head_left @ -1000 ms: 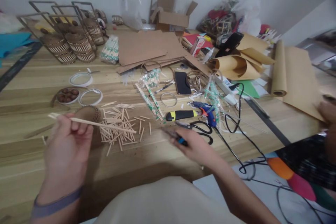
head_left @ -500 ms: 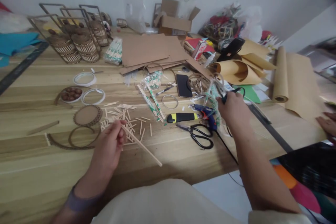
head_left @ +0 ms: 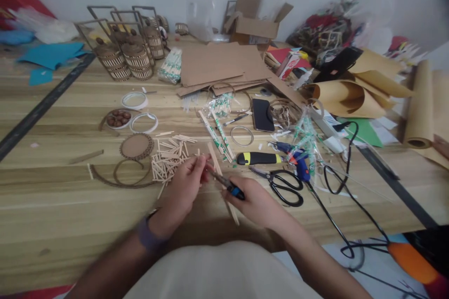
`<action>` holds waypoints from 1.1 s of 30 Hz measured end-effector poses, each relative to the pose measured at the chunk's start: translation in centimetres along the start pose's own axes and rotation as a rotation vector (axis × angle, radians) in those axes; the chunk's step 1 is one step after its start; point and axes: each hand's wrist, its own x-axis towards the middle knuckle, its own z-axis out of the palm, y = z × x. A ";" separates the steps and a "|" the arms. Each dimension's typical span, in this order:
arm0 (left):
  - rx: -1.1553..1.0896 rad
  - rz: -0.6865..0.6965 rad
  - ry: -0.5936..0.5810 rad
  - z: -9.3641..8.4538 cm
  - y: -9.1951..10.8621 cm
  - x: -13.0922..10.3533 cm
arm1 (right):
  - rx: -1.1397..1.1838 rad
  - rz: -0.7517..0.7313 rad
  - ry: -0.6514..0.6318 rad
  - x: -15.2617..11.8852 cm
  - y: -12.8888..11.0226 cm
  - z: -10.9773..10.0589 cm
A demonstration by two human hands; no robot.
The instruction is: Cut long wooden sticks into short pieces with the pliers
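Observation:
My left hand [head_left: 189,175] is closed, its thumb and fingertips pinched on the end of a thin wooden stick [head_left: 213,156]. My right hand [head_left: 250,198] is wrapped round the dark and blue handles of pliers [head_left: 233,189], whose jaws point left to my left fingertips. Another length of stick [head_left: 232,212] slants down below the pliers; whether it is the same stick is unclear. A heap of short cut sticks [head_left: 168,161] lies just behind and left of my left hand. Black-handled scissors [head_left: 286,188] and a yellow and black utility knife [head_left: 259,158] lie beyond my right hand.
A blue glue gun [head_left: 300,163] with a black cable lies at the right, near a phone [head_left: 263,115]. Tape rolls [head_left: 143,123], a bowl of brown balls [head_left: 119,119] and small woven lanterns [head_left: 138,58] stand left. Another person's hand [head_left: 441,147] is at the right edge.
My right hand has come back from the right side of the table to my left hand, now with the pliers at the stick. The view has shifted, so objects appear further right.

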 end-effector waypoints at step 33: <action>1.161 0.705 -0.316 -5.8 -5.5 0.1 | -0.403 0.258 0.043 5.1 -0.9 0.5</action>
